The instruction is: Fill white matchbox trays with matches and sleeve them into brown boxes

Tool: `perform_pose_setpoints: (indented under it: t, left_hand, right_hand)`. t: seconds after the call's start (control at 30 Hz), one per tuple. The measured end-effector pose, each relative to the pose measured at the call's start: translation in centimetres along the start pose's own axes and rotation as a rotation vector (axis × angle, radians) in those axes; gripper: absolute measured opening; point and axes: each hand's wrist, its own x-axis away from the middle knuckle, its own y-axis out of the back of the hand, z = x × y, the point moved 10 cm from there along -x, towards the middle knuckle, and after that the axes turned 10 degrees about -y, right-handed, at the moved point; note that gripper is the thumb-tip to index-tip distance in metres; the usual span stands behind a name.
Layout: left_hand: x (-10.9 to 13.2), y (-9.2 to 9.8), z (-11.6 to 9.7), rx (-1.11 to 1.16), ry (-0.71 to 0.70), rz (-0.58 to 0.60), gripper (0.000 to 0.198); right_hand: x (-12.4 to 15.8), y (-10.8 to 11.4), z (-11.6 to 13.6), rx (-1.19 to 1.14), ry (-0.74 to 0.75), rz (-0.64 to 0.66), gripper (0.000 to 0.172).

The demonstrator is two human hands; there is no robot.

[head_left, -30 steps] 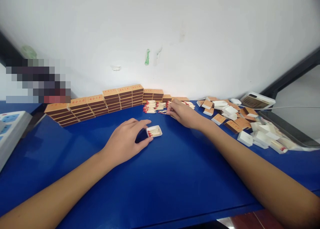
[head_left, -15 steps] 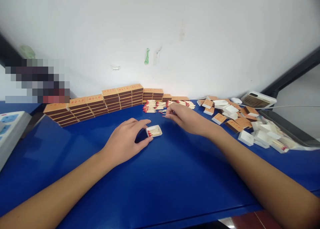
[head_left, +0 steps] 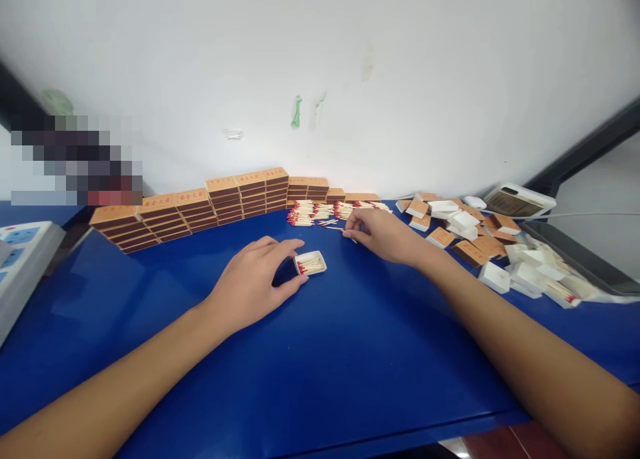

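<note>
My left hand [head_left: 253, 282] rests on the blue table [head_left: 320, 365], thumb and forefinger gripping a small white matchbox tray [head_left: 311, 263] that holds red-tipped matches. My right hand [head_left: 380, 233] lies a little beyond and to the right of the tray, fingers curled together in a pinch on matches at the near edge of a loose pile of matches [head_left: 330, 212]. A couple of stray matches lie on the table by its fingertips.
A stepped wall of stacked orange matchboxes [head_left: 200, 205] runs along the white wall. Several white trays and orange sleeves [head_left: 480, 242] lie heaped at the right, with a phone [head_left: 520, 201] and cable behind. A power strip [head_left: 23, 262] sits at the left edge.
My right hand drew back from the match pile toward me with its fingers pinched, then shifted slightly right. My left hand and the tray stayed put.
</note>
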Motion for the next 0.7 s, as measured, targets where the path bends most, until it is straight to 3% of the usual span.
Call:
perform_pose_setpoints:
  t: [0.3,0.47,0.57,0.7]
  left_hand:
    - [-0.1,0.1,-0.1,0.004,-0.006,-0.004,0.046]
    - [-0.1,0.2,-0.1,0.012,-0.008,-0.017,0.046]
    - [-0.1,0.1,0.0,0.007,-0.003,-0.011,0.047]
    - [-0.2,0.0,-0.2,0.000,-0.015,-0.003,0.049]
  right_hand:
    - [0.3,-0.5,-0.5,0.111,-0.076,0.093,0.026]
    - [0.6,-0.5,-0.2,0.111,-0.050,0.093,0.024]
    - [1.2,-0.1,1.6,-0.021,0.042,0.086,0.024]
    - [3.2,-0.3,6.1,-0.192,0.222,0.114,0.023]
